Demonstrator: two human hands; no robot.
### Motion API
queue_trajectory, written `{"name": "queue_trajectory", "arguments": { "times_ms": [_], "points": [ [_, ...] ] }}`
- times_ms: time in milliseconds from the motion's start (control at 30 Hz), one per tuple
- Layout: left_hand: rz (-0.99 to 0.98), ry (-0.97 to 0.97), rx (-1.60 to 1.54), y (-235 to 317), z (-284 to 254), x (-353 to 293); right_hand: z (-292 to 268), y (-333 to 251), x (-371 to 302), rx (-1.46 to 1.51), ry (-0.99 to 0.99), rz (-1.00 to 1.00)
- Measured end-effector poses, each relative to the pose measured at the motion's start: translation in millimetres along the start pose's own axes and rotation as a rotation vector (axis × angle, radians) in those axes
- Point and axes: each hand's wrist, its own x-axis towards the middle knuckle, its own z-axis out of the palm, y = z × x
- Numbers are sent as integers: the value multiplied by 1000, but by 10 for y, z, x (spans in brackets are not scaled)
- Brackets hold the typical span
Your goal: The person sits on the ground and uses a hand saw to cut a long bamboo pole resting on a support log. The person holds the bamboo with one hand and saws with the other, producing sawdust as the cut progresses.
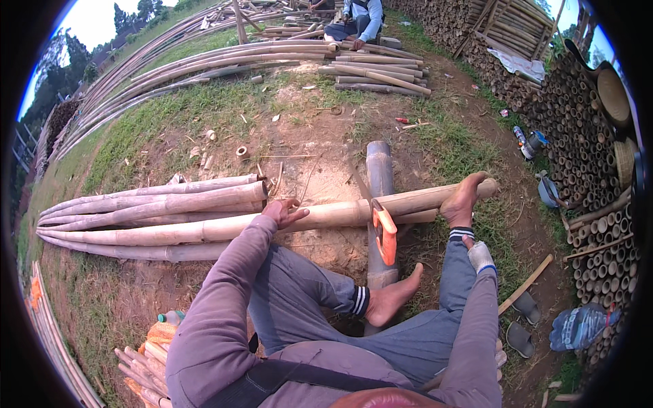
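Note:
My left hand (284, 213) lies on a long pale bamboo pole (326, 215), its fingers stretched out and apart. Across this pole leans a handsaw (385, 234) with an orange handle, its blade pointing away from me; neither hand touches it. A thick grey bamboo log (379, 166) runs crosswise beneath the pole. My bare right foot (462, 198) presses on the pole near its right end. At my right shin is my right hand (481, 257) in a white glove, touching the trouser leg; most of its fingers are hidden.
More bamboo poles (156, 204) lie bundled at left. Cut pieces (146, 370) sit at my left side. At right are sandals (521, 338), a large plastic bottle (578, 328) and stacked bamboo (578, 115). Beyond, a person (360, 20) sits by other poles (381, 71).

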Motion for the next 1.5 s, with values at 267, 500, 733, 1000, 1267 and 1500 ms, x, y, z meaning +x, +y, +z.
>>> {"name": "queue_trajectory", "arguments": {
  "times_ms": [267,500,733,1000,1267,1500],
  "points": [
    [2,-16,19,-31,-23,-83,23,-143,-60,-129,76,48],
    [-16,-32,24,4,-37,-66,48,-63,-44,-121,101,45],
    [-15,-27,18,-11,-12,-22,38,41,0,-100,94,33],
    [-29,-35,26,-20,-19,-44,4,-158,-152,-121,139,19],
    [-14,-34,40,-88,48,51,0,-39,-80,-111,118,35],
    [-29,-56,33,-3,-31,-25,4,-100,-95,-134,106,55]
  ]
}}
